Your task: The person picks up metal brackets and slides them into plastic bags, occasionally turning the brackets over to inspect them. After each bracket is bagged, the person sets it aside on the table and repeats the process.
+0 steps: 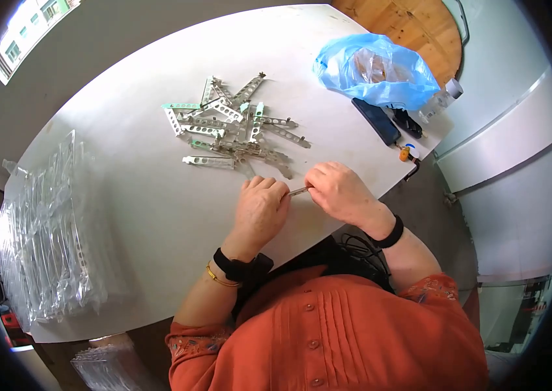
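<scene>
Between my two hands is a thin metal strip (298, 191), held near the table's front edge. My left hand (261, 207) is closed on its left end, and my right hand (339, 190) pinches its right end. Only the short middle part of the strip shows; the fingers cover the rest. Just beyond my hands, a loose pile of perforated metal strips (224, 124) lies on the white table (152, 221), some of them with a green tint.
Clear plastic packs (51, 234) are stacked at the table's left. At the right are a blue plastic bag (341, 65), a dark phone (376, 122), a clear bottle (439, 104) and small black and orange items. A round wooden surface (419, 26) stands behind.
</scene>
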### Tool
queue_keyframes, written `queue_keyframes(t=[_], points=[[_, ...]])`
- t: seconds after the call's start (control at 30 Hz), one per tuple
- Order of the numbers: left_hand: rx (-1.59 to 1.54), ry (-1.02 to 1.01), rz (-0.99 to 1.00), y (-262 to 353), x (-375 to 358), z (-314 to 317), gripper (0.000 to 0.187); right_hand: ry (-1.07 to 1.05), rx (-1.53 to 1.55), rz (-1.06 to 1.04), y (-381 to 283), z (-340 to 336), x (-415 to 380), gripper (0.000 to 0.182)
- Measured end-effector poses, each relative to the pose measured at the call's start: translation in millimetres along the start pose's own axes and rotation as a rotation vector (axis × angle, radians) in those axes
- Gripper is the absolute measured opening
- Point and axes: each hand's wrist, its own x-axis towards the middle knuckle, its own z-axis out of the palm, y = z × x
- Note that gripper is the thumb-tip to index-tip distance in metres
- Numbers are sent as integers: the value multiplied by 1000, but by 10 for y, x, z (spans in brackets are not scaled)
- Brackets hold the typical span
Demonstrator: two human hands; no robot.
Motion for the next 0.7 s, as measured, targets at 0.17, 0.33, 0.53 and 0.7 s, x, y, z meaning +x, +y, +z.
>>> queue_keyframes(t=[0.17, 0.33, 0.53, 0.7], points=[[-96, 8, -40, 19, 9, -1, 5, -61, 100, 19, 31, -190, 155, 13], [-301, 93, -66, 11, 7, 87, 4, 34, 260, 194, 330, -607, 337, 27], [-238, 50, -125, 70, 46, -16, 7, 428, 41, 424, 1582, -634, 456, 45], [-272, 10, -185, 93, 51, -55, 7, 409, -51, 853, 2051, -633, 702, 62]])
